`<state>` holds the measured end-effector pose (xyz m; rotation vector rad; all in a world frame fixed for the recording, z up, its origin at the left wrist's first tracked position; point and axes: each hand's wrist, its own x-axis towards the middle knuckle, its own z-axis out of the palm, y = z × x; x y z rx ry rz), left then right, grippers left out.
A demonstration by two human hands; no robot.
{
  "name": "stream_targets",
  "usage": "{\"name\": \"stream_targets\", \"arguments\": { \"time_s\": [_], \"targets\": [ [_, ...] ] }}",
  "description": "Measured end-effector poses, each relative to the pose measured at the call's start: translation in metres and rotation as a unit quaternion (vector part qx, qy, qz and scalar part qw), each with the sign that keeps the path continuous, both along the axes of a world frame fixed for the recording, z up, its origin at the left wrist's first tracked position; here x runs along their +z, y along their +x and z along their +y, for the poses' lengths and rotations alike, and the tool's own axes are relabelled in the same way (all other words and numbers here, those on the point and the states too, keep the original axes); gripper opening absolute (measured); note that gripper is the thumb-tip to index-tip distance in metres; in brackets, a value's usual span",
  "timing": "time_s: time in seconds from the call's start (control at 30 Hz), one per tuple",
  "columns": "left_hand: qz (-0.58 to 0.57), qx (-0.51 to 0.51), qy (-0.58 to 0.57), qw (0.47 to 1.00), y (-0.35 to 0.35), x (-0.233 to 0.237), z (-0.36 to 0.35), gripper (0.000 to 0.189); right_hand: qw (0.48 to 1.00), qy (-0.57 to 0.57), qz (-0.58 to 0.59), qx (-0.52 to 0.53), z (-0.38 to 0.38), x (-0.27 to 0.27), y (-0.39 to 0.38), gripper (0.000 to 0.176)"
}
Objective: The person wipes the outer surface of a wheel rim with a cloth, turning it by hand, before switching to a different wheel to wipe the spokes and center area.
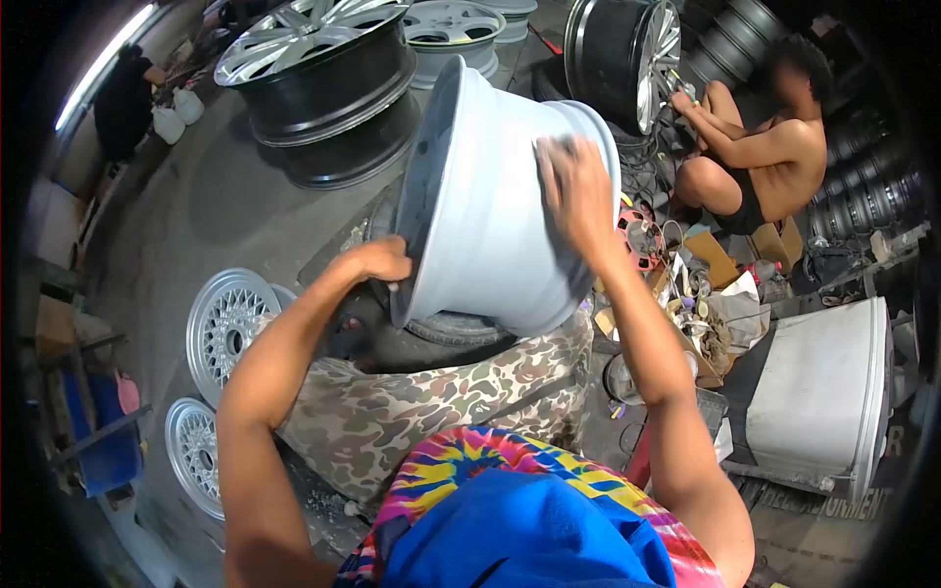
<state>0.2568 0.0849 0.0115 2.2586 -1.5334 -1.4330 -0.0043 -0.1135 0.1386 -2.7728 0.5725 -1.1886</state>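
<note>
A pale grey wheel rim stands on its edge on a black tyre in front of my knees. My left hand grips the rim's near lip at the lower left. My right hand lies flat on the rim's barrel near the top right, pressing what looks like a small sanding pad against the surface. Camouflage trousers cover my legs below the rim.
Two stacked dark rims stand behind. Two silver mesh wheels lie at the left. Another pale rim lies on the right. A seated person works on a wheel at the back right. Clutter covers the floor between.
</note>
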Motion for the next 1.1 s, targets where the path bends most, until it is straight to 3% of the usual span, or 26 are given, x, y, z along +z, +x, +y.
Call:
{"name": "stream_targets", "arguments": {
  "time_s": [0.03, 0.1, 0.17, 0.23, 0.27, 0.3, 0.37, 0.4, 0.43, 0.5, 0.6, 0.7, 0.73, 0.77, 0.8, 0.83, 0.87, 0.93, 0.97, 1.0, 1.03, 1.1],
  "targets": [
    [-0.078, -0.019, -0.082, 0.993, -0.002, 0.020, 0.005, 0.042, 1.000, -0.014, -0.001, -0.011, -0.026, 0.006, 0.023, 0.022],
    [-0.136, 0.028, -0.140, 0.980, -0.019, 0.073, 0.009, 0.036, 0.991, 0.089, 0.076, -0.063, -0.085, 0.006, 0.072, 0.026],
    [-0.097, 0.064, -0.251, 0.961, -0.016, 0.092, 0.007, 0.031, 0.977, 0.170, 0.071, -0.106, -0.110, -0.001, 0.110, 0.030],
    [-0.089, 0.120, -0.257, 0.955, -0.031, 0.129, 0.008, 0.028, 0.983, 0.170, 0.016, -0.069, -0.090, -0.005, 0.122, 0.032],
    [-0.088, 0.149, -0.311, 0.934, -0.035, 0.138, 0.007, 0.026, 0.973, 0.223, -0.054, -0.029, -0.050, 0.006, 0.112, 0.034],
    [-0.085, 0.178, -0.363, 0.911, -0.039, 0.143, 0.005, 0.025, 0.974, 0.213, -0.062, -0.049, -0.006, 0.016, 0.092, 0.033],
    [-0.052, 0.211, -0.390, 0.895, -0.042, 0.148, 0.000, 0.026, 0.982, 0.111, -0.151, 0.012, 0.066, -0.011, 0.042, 0.026],
    [-0.025, 0.246, -0.416, 0.875, -0.042, 0.150, -0.001, 0.028, 0.991, 0.050, -0.112, 0.052, 0.090, -0.029, 0.009, 0.032],
    [-0.025, 0.248, -0.415, 0.875, -0.048, 0.152, -0.003, 0.028, 0.993, -0.012, -0.071, 0.094, 0.096, -0.044, -0.017, 0.040],
    [-0.007, 0.207, -0.581, 0.787, -0.068, 0.156, -0.005, 0.029, 0.995, -0.029, -0.030, 0.088, 0.073, -0.056, -0.045, 0.043],
    [-0.072, 0.170, -0.612, 0.769, -0.083, 0.153, -0.012, 0.037, 1.000, 0.004, -0.004, 0.029, 0.049, -0.023, -0.039, 0.042],
    [-0.079, 0.179, -0.638, 0.745, -0.083, 0.147, -0.019, 0.045, 0.999, -0.003, -0.017, 0.027, -0.036, 0.007, 0.021, 0.026],
    [-0.073, 0.184, -0.645, 0.738, -0.082, 0.147, -0.022, 0.045, 0.996, 0.050, 0.069, -0.003, -0.064, 0.021, 0.045, 0.028],
    [-0.074, 0.180, -0.645, 0.738, -0.079, 0.145, -0.026, 0.045, 0.995, 0.035, 0.093, -0.015, -0.096, 0.013, 0.070, 0.030],
    [-0.066, 0.168, -0.658, 0.731, -0.073, 0.142, -0.030, 0.043, 0.975, 0.090, 0.183, -0.084, -0.108, 0.017, 0.095, 0.031],
    [-0.058, 0.155, -0.669, 0.725, -0.068, 0.142, -0.031, 0.042, 0.972, 0.108, 0.177, -0.113, -0.116, 0.010, 0.114, 0.033],
    [0.005, 0.185, -0.629, 0.755, -0.065, 0.144, -0.031, 0.048, 0.976, 0.117, 0.139, -0.124, -0.116, 0.001, 0.129, 0.034],
    [0.055, 0.202, -0.592, 0.778, -0.052, 0.132, -0.037, 0.055, 0.980, 0.194, -0.046, -0.027, -0.059, 0.004, 0.120, 0.031],
    [0.107, 0.220, -0.552, 0.797, -0.049, 0.126, -0.039, 0.062, 0.979, 0.173, -0.106, 0.003, -0.014, 0.014, 0.100, 0.030],
    [0.109, 0.228, -0.525, 0.813, -0.049, 0.126, -0.039, 0.075, 0.982, 0.140, -0.127, -0.001, 0.028, 0.015, 0.074, 0.025],
    [0.113, 0.226, -0.524, 0.813, -0.052, 0.132, -0.038, 0.075, 0.981, 0.137, -0.139, 0.022, 0.061, -0.002, 0.048, 0.019],
    [0.143, 0.203, -0.498, 0.831, -0.056, 0.149, -0.033, 0.079, 0.993, 0.006, -0.078, 0.092, 0.103, -0.042, -0.013, 0.030]
  ]
}}
